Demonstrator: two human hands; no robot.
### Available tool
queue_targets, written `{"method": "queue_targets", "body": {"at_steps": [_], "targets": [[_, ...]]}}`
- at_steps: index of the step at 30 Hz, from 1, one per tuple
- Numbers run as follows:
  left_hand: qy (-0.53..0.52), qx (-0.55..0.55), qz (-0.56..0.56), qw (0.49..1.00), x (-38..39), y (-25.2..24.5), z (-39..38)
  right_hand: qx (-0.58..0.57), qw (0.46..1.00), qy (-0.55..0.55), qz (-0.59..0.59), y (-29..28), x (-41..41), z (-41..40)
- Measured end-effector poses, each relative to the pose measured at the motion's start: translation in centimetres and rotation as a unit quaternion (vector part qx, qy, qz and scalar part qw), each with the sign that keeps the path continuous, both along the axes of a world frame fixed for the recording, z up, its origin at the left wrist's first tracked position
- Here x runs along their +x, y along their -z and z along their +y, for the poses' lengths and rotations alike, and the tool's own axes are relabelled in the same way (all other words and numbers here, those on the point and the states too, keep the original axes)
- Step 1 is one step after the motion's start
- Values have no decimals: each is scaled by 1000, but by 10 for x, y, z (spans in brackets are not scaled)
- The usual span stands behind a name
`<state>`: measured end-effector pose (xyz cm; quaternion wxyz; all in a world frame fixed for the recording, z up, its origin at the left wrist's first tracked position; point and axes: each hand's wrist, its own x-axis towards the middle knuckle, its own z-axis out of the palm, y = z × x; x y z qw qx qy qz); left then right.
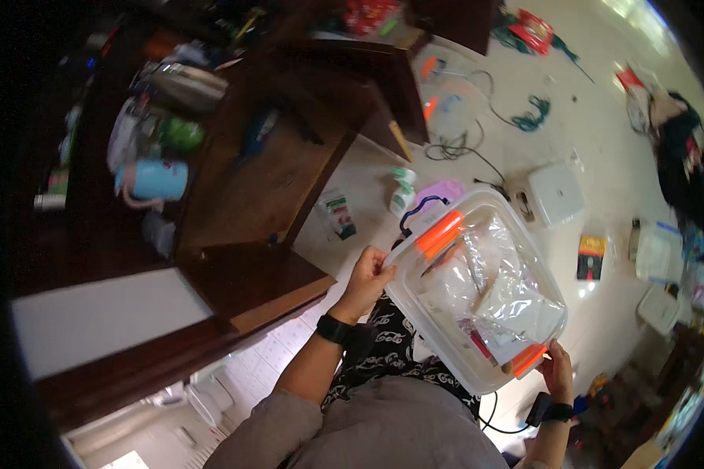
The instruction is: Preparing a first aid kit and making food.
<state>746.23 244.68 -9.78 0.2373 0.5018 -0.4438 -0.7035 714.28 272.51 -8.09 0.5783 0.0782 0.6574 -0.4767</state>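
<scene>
A translucent plastic storage box (408, 296) with orange latches and a dark blue handle is held tilted in front of my body. My left hand (366, 284) grips its left rim, thumb on top. At the lower right corner, by an orange latch (528, 360), my right hand (556, 369) holds the other end. Clear plastic packets (504, 299) with white contents fill much of the box. A thin red-and-white item (482, 347) lies near its lower side. The undersides of both hands' grips are hidden.
Left stands a dark wooden cabinet (281, 275) with an open compartment; a light blue tumbler (158, 180) is on it. On the tiled floor are a white plastic stool (557, 193), spray bottles (403, 196), a green cord (531, 117), cables (452, 149) and a black-and-yellow packet (591, 258).
</scene>
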Motion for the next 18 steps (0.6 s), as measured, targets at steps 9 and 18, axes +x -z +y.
{"method": "queue_targets", "body": {"at_steps": [9, 18], "targets": [[-160, -17, -67, 985, 89, -55, -36, -50, 972, -192, -127, -23, 20, -142], [-180, -15, -87, 980, 205, -50, -134, 70, 931, -315, -171, -12, 108, -273]]}}
